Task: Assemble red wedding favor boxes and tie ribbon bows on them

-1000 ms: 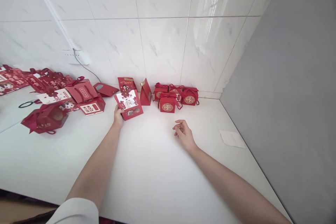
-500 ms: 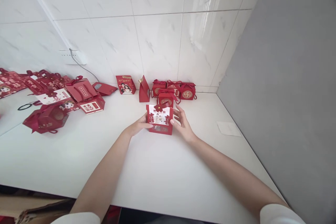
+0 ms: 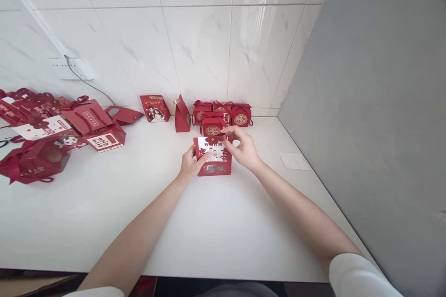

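A red gift box (image 3: 214, 168) with a white printed flap and a small clear window stands upright on the white table in front of me. My left hand (image 3: 191, 162) grips its left side, the thumb lying across the front. At the top right of the box, my right hand (image 3: 243, 147) pinches the dark red ribbon (image 3: 220, 137) between thumb and fingers. Just behind, several small red boxes (image 3: 241, 116) with ribbon bows stand in a group near the wall.
Left of that group stand a narrow red box (image 3: 182, 117) and a red box with a printed couple (image 3: 155, 110). Several red boxes (image 3: 91, 123) are heaped at the left. A white paper (image 3: 294, 161) lies right. A grey panel (image 3: 365, 102) bounds the table (image 3: 223, 227).
My right hand has moved from the box's right side up to the ribbon. My left hand has shifted its hold, the thumb now higher on the front. The view has turned slightly right.
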`<state>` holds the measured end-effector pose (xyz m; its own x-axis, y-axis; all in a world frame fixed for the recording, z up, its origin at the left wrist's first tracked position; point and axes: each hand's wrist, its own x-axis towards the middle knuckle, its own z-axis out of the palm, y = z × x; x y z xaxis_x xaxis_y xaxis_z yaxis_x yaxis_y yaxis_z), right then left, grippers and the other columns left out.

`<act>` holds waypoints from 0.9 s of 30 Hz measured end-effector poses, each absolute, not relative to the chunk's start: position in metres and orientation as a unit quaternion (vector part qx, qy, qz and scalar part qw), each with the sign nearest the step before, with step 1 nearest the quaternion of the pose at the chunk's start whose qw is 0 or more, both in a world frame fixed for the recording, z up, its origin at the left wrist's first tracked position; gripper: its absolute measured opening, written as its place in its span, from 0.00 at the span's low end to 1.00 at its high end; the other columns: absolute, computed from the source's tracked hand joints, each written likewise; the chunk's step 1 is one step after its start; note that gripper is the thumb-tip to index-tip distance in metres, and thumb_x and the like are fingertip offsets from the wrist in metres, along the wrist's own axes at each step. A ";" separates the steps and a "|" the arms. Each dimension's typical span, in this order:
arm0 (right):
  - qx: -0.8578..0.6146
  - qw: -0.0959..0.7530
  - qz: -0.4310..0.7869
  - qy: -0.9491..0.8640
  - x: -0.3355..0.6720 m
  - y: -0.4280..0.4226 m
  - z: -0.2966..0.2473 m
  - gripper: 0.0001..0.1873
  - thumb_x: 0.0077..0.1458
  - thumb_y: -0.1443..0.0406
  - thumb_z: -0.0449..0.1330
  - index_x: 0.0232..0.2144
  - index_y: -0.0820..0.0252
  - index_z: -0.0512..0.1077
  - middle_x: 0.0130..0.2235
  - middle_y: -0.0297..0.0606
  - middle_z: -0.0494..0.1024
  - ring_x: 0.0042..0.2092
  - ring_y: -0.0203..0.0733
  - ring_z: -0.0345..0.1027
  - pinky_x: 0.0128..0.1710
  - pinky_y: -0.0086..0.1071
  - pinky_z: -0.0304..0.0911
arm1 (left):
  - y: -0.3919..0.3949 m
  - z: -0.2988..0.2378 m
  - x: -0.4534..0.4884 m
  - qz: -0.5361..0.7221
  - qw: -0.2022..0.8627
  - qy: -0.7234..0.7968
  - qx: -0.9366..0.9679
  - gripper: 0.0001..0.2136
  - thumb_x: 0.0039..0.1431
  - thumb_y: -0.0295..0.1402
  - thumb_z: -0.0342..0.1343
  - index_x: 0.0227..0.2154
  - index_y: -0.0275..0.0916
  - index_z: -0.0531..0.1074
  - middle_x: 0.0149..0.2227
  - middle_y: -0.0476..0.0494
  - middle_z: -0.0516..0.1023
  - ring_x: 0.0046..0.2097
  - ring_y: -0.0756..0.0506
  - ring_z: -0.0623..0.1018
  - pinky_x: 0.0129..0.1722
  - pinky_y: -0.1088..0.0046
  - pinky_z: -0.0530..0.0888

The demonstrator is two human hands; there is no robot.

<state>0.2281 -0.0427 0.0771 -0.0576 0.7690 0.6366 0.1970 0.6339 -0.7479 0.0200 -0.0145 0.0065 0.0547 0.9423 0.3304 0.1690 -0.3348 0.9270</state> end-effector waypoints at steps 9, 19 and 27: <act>-0.406 0.622 0.221 -0.632 0.226 -0.039 0.102 0.05 0.53 0.65 0.61 0.33 0.56 0.77 0.31 0.33 0.79 0.33 0.37 0.73 0.36 0.33 0.71 | -0.014 0.005 0.028 0.502 0.364 0.419 0.664 0.20 0.49 0.43 0.68 0.42 0.38 0.75 0.42 0.41 0.82 0.43 0.38 0.81 0.43 0.62 0.79; -0.346 0.639 0.390 -0.565 0.226 -0.030 0.101 0.08 0.50 0.60 0.69 0.32 0.57 0.78 0.28 0.33 0.81 0.30 0.40 0.78 0.36 0.36 0.75 | -0.017 0.008 0.030 0.486 0.359 0.420 0.677 0.21 0.51 0.45 0.66 0.43 0.36 0.74 0.42 0.41 0.82 0.43 0.40 0.82 0.43 0.65 0.79; -0.341 0.551 0.408 -0.643 0.237 -0.034 0.106 0.16 0.55 0.56 0.66 0.45 0.55 0.76 0.47 0.40 0.81 0.49 0.44 0.76 0.50 0.40 0.71 | -0.019 0.007 0.031 0.501 0.340 0.429 0.670 0.21 0.51 0.44 0.66 0.43 0.36 0.74 0.42 0.41 0.82 0.43 0.40 0.82 0.44 0.64 0.79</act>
<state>0.2368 -0.0345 0.1063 -0.1604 0.8882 0.4305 -0.0123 0.4343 -0.9007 0.0315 -0.0194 0.0069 0.1297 0.9153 0.3813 0.2343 -0.4020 0.8852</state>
